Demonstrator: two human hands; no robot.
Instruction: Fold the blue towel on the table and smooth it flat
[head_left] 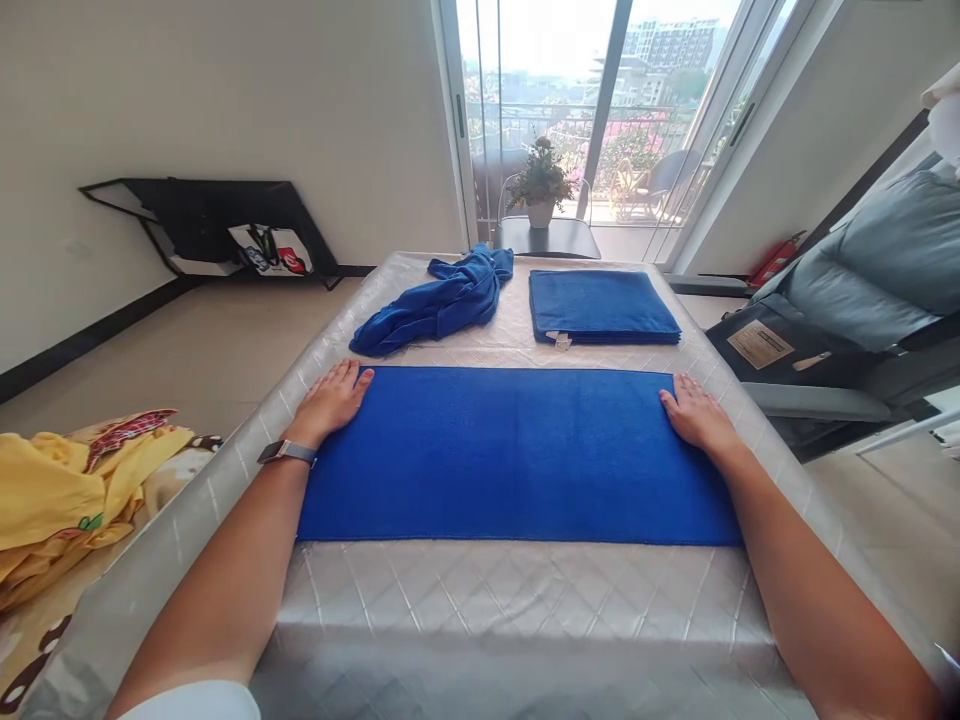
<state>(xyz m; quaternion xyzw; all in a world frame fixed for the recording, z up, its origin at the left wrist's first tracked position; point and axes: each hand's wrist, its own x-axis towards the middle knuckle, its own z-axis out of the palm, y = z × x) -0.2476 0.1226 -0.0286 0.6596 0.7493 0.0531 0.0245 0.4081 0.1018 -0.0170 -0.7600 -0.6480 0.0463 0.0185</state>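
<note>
A blue towel (517, 455) lies flat as a wide rectangle across the table in front of me, with a faint crease down its middle. My left hand (334, 402) rests with fingers stretched out on its far left corner. At the opposite far corner, my right hand (697, 408) lies flat, fingers extended over the edge. Beyond the towel, a crumpled blue towel (442, 298) sits in a loose heap on the left. A neat stack of folded blue towels (604, 303) with white tags is on the right.
A quilted silvery cover (517, 590) spreads over the table. Behind it, a potted plant (541, 185) stands on a chair near the glass door. Yellow cloth (67, 490) is heaped at the left, and a grey cushioned seat (885, 265) is on the right.
</note>
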